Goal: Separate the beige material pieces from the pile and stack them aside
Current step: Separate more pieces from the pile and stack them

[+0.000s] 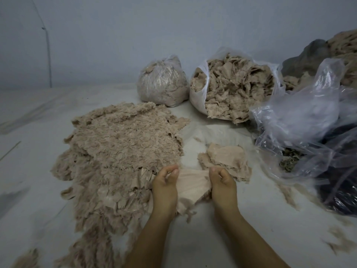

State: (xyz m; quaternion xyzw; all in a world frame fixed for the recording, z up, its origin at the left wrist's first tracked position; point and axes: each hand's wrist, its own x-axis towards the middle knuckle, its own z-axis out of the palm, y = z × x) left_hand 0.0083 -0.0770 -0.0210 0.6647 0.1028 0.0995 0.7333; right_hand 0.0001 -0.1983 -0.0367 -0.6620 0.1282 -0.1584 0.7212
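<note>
Bare floor (195,132) runs between the big pile (123,147) and the small stack (226,159); 2 stuffed bags (162,82) and loose plastic (301,117) block beyond.

A smooth beige piece (190,187) with frayed edges is stretched between the left hand (164,183) and the right hand (222,181), each pinching an end. Left of the left hand sprawls the shaggy beige pile (123,151); just beyond the right hand, a small stack (226,160) of flattened pieces lies.

Plain pale wall (135,26) (a thin cable (48,55) runs down it); dim light; whitish floor covering (38,117).
</note>
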